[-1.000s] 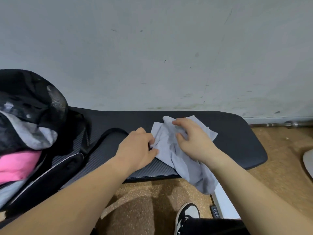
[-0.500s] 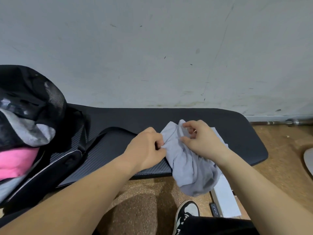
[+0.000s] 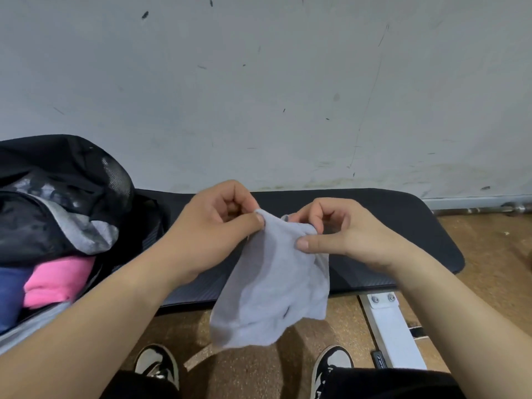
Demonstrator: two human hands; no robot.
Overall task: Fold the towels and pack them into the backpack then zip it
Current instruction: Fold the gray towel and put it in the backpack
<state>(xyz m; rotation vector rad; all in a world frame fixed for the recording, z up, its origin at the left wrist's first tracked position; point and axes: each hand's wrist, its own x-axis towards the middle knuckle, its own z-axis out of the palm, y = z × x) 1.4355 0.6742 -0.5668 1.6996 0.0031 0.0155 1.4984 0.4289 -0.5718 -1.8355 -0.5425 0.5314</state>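
Bench [image 3: 403, 220]: black padded top, long axis running left to right along the wall. Its right end is bare.

Backpack [image 3: 57, 174]: sits at the left end of the bench with its mouth open toward you. A pink towel [image 3: 57, 280] and a blue towel [image 3: 11, 295] are already inside, side by side. The zip is not closed.

Grey towel [image 3: 276, 289]: off the bench surface, hanging in the air in front of the near edge, about mid-length of the bench. It is bunched and not yet squared.

Hands: your left hand [image 3: 213, 234] pinches the towel's upper left corner between thumb and forefinger. Your right hand [image 3: 345, 237] pinches the upper right part the same way. Both are grasping; neither is free.

Key relation: the held top edge runs left to right, parallel to the bench's long axis, and the cloth drops straight down from it. The backpack lies to the left of both hands, so your left hand is nearer to it. Judgement: the fold comes first, and the bare bench just behind the towel is the handiest surface.

Writing: none readable on the towel or backpack.
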